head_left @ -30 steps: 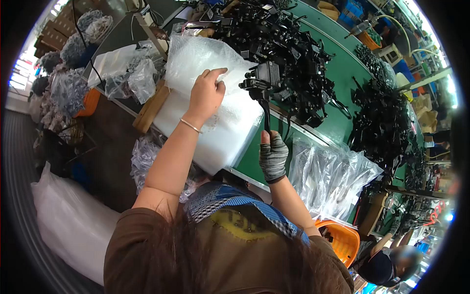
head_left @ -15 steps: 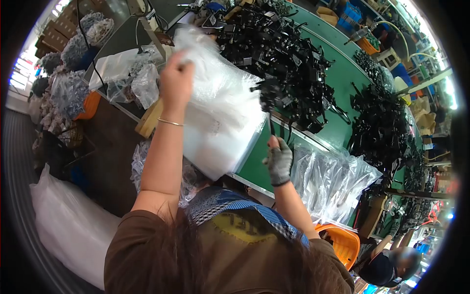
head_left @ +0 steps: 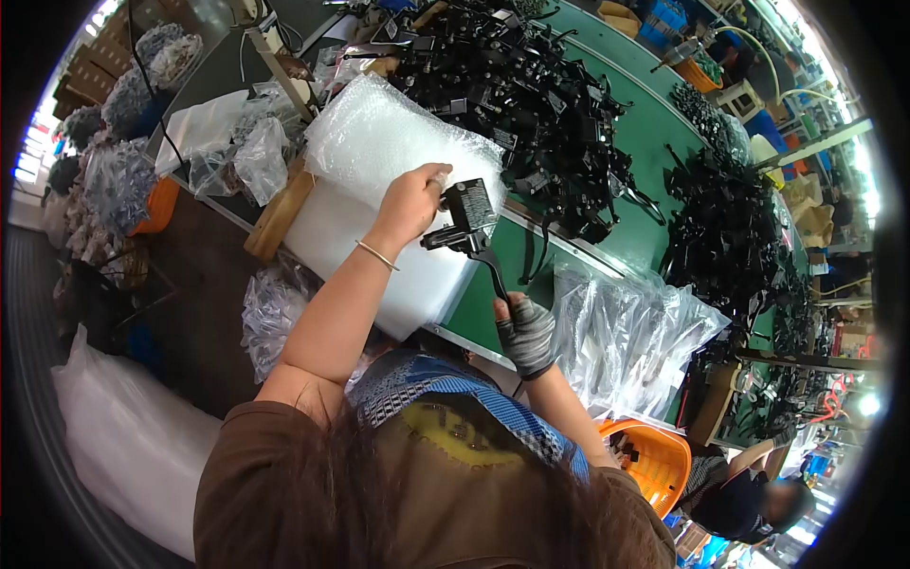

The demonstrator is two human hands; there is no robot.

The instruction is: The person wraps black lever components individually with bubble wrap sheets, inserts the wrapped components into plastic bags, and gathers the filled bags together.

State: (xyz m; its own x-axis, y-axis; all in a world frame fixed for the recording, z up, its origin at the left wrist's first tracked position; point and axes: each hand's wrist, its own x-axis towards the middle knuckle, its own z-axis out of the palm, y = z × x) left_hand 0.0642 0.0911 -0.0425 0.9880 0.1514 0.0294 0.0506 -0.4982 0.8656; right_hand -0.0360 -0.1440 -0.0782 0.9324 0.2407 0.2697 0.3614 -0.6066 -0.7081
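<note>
one large white bag [head_left: 128,455] lies near left; one orange basket [head_left: 156,209] stands farther off. one wooden bar [head_left: 282,213] sits at the left of the bubble wrap [head_left: 365,123], which overlies white sheeting. the left hand [head_left: 409,204], one bangle at its wrist, reaches far over the wrap, palm down, fingers partly curled beside the black lever assembly [head_left: 466,213]; whether it grips anything cannot be told. one yellow shirt print [head_left: 455,436] carries lettering too unclear to read. the single lever assembly is held up over the wrap's near right side, its block bearing marks too small to read. the right hand [head_left: 527,334], in one grey glove, closes round its lever, wrist nearer the body. two heaps of black parts [head_left: 531,114], too tangled to count, lie far and right; clear bags [head_left: 626,346] and one orange basin [head_left: 654,465] sit near right.
</note>
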